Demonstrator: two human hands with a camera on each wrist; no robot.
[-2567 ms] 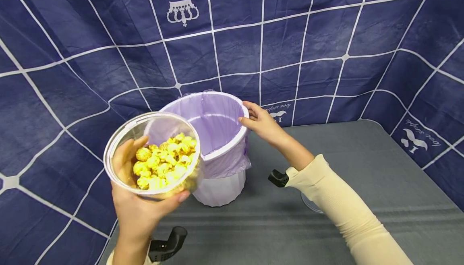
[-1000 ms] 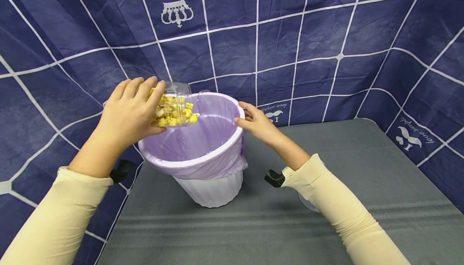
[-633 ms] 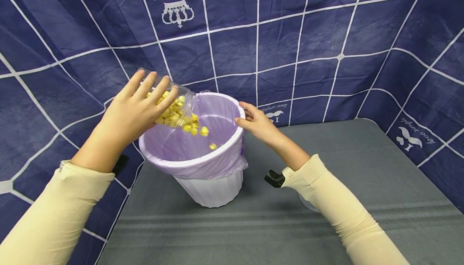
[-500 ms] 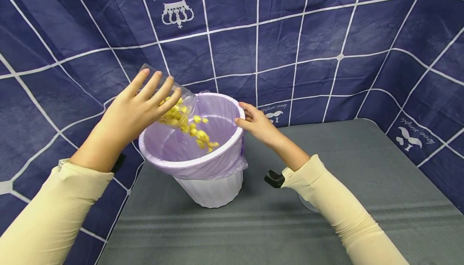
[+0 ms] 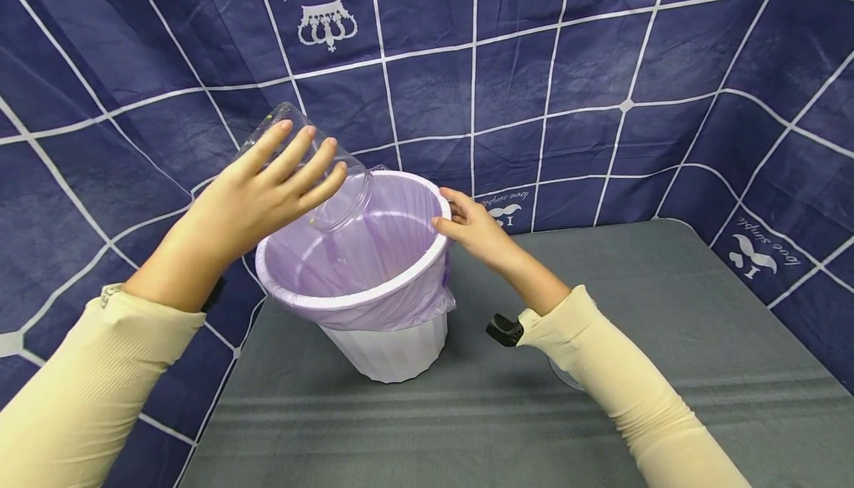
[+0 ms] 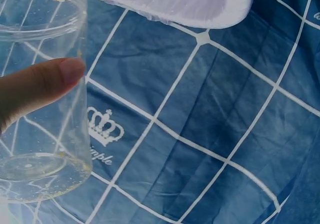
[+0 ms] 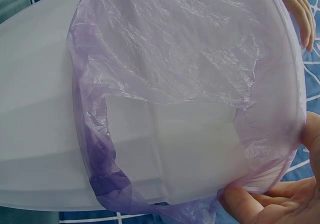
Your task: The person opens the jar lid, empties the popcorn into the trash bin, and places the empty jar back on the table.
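My left hand grips a clear plastic jar, tilted mouth-down over the left side of a white trash can. Only a few yellow crumbs cling inside the jar; in the left wrist view my thumb lies along its wall. A thin purple trash bag lines the can and folds over its rim. My right hand pinches the rim and bag at the right, thumb on one side and fingers on the other, as the right wrist view shows closely. The can's bottom inside is hidden behind its front wall.
On the grey table, a clear round lid lies partly under my right sleeve. A navy cloth with white grid lines hangs behind and at both sides. A black wrist camera juts from my right cuff.
My left hand has swung the jar from upright over to mouth-down above the can. The yellow popcorn has poured out of it into the can. The right hand has stayed at the rim.
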